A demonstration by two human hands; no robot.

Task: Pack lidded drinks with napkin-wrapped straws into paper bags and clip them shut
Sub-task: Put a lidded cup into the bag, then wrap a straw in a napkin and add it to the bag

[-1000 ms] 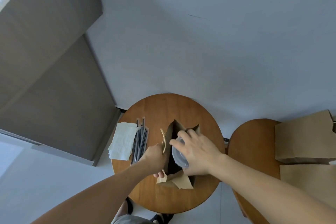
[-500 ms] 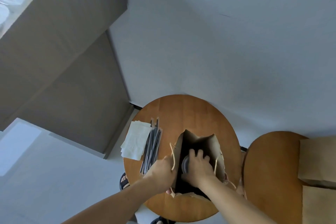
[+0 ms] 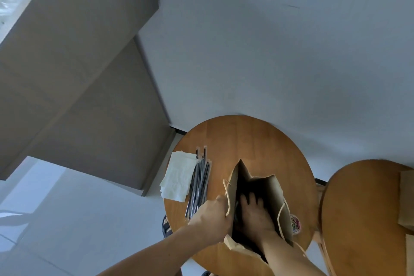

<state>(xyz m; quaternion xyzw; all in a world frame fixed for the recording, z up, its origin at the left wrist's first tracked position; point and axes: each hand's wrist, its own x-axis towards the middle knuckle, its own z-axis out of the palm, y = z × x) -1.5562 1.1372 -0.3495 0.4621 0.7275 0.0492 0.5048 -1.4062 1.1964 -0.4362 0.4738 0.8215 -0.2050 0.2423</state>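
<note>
1. Head view: a brown paper bag (image 3: 272, 192) stands upright with its mouth open on the near half of a round wooden table (image 3: 246, 141).
2. The left hand (image 3: 212, 215) grips the bag's left rim, its fingers curled over the paper edge, beside one cord handle.
3. The right hand (image 3: 255, 213) is sunk past the wrist in the bag, back of the hand up, fingers spread and pointing down into the dark.
4. Whether those fingers are closed round anything cannot be told. The inside is in shadow, and no drink shows clearly under the palm.
5. A bundle of dark straws (image 3: 199, 186) in clear sleeves lies on the table to the left of the bag, near the left hand.
6. A stack of white napkins (image 3: 179, 177) lies touching the straws on their left, at the table's edge.
7. A small heap of coloured clips (image 3: 295, 226) sits just beside the bag's right wall.
8. A second round table (image 3: 358, 219) stands to the right and carries more brown bags (image 3: 406, 199), cut off by the frame.
9. A grey-brown cabinet (image 3: 78, 74) stands at the left.
</note>
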